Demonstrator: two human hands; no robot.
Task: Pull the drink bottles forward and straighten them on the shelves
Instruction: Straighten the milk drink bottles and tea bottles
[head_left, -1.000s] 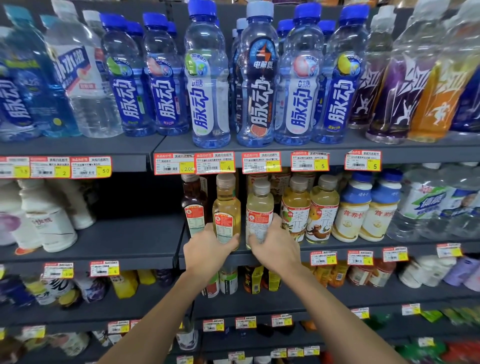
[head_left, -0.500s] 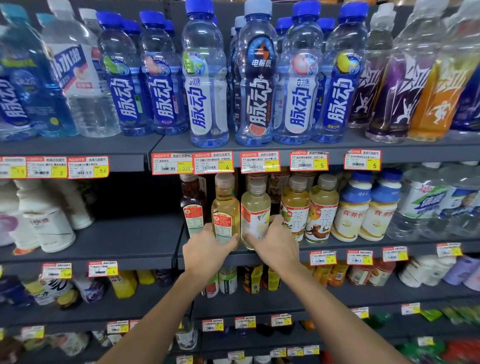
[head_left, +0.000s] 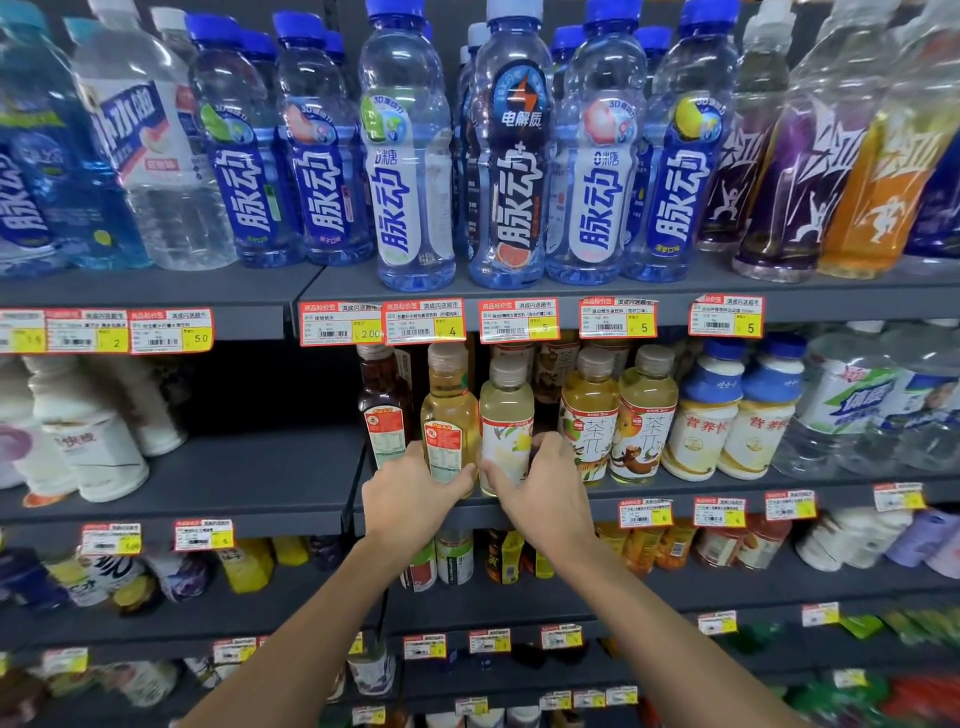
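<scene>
On the middle shelf (head_left: 675, 491) stand small drink bottles. My left hand (head_left: 410, 499) wraps the base of a golden tea bottle with a red label (head_left: 449, 410). Around the lower part of the pale yellow bottle with a white label (head_left: 506, 415) beside it curls my right hand (head_left: 540, 493). A dark brown bottle (head_left: 382, 405) stands just left of them. To the right are two yellow tea bottles (head_left: 618, 415) and two cream bottles with blue caps (head_left: 737, 415).
Tall blue-capped sports drink bottles (head_left: 514, 156) line the top shelf above my hands. White bottles (head_left: 98, 447) sit at the left of the middle shelf, with a bare dark stretch (head_left: 270, 467) beside them. Price tags (head_left: 426, 322) hang along the shelf edges. Lower shelves hold more drinks.
The pale yellow bottle has turned in my right hand, its label now showing a different face. Both hands stay on the two bottles at the shelf front.
</scene>
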